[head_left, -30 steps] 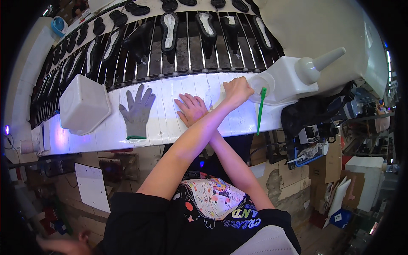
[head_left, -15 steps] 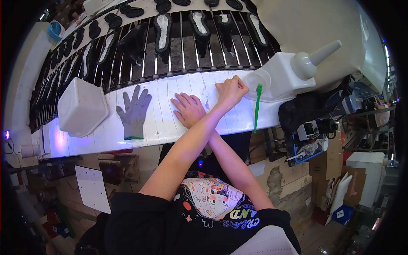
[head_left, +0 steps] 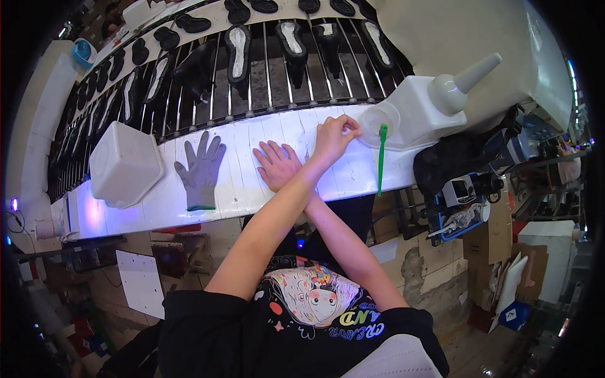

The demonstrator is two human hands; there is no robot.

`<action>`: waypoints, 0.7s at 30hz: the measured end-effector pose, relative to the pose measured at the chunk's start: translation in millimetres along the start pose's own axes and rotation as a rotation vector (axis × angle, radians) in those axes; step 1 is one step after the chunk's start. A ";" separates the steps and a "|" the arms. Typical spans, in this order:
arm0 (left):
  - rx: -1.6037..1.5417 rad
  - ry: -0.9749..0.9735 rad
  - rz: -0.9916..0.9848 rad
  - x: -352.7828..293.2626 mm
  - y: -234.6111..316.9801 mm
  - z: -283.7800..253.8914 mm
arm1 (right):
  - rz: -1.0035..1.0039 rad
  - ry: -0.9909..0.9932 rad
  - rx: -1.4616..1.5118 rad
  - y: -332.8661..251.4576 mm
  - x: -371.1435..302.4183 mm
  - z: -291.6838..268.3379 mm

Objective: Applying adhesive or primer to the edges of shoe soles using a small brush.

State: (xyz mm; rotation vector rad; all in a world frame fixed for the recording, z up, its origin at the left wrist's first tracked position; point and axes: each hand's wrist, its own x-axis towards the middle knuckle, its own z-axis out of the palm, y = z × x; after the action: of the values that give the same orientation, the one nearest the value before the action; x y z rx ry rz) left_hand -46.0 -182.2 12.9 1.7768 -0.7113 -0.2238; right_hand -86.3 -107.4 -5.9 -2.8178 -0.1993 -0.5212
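Observation:
My arms are crossed over a white bench [head_left: 157, 211]. My left hand [head_left: 333, 135] reaches to the right, its fingers pinched together against the rim of a small translucent cup [head_left: 378, 118]; I cannot tell whether anything small sits between the fingertips. My right hand [head_left: 277, 164] lies flat on the bench to the left of it, fingers spread, holding nothing. A green stick-like tool [head_left: 380, 157] lies just right of my left hand. A grey work glove [head_left: 200, 170] lies flat on the bench left of my right hand.
A white jug with a cone spout [head_left: 435, 104] stands behind the cup. A white tub [head_left: 125, 164] sits at the bench's left. Behind the bench a barred conveyor [head_left: 265, 82] carries several dark shoe soles [head_left: 238, 50]. A black bag [head_left: 460, 160] lies to the right.
Both hands stay where they were, arms still crossed. My left hand's fingers have closed a little tighter at the cup's rim.

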 end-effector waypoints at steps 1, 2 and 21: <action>0.038 0.024 0.097 0.7 1.6 3.7 | -0.001 0.000 -0.001 0.2 0.2 -0.6; 0.076 0.048 0.193 1.2 2.4 6.0 | -0.006 0.000 0.014 0.3 0.7 -1.0; 0.166 0.168 0.440 4.6 -7.9 10.3 | -0.020 -0.014 -0.010 0.8 0.0 -0.9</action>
State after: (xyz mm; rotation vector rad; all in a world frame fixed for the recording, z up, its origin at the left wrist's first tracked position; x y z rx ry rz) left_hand -44.6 -191.9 3.2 1.7205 -0.9973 0.2849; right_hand -86.5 -108.5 -5.3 -2.8321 -0.2287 -0.5088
